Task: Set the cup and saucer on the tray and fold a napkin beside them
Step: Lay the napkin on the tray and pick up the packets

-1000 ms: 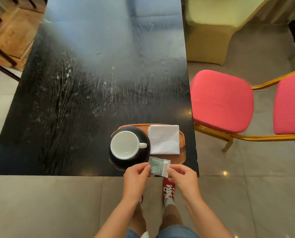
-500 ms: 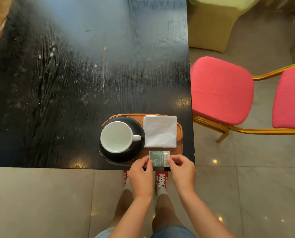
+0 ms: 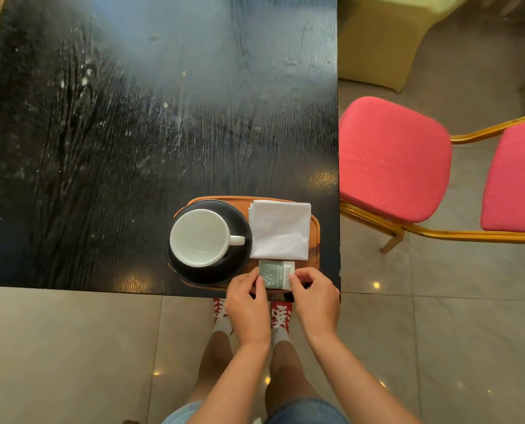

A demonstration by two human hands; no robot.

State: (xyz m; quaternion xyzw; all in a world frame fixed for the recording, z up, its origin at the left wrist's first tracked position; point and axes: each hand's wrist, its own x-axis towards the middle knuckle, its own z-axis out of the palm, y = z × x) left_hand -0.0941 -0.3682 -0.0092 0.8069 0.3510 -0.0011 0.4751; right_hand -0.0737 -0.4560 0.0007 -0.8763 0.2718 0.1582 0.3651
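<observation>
A white cup stands empty on a black saucer, its handle pointing right. The saucer sits on the left half of a wooden tray at the table's near right corner. A folded white napkin lies on the tray's right half, beside the saucer. Just below the napkin a small green packet rests on the tray's near edge. My left hand pinches the packet's left side and my right hand pinches its right side.
The tray sits on a glossy black table, close to its near and right edges. Two red-cushioned chairs with gold frames, one and another, stand right of the table. A yellow-covered chair is at the back right.
Both hands carried the green packet forward from above the table's near edge and lowered it onto the tray below the napkin. The camera has tilted closer over the table.
</observation>
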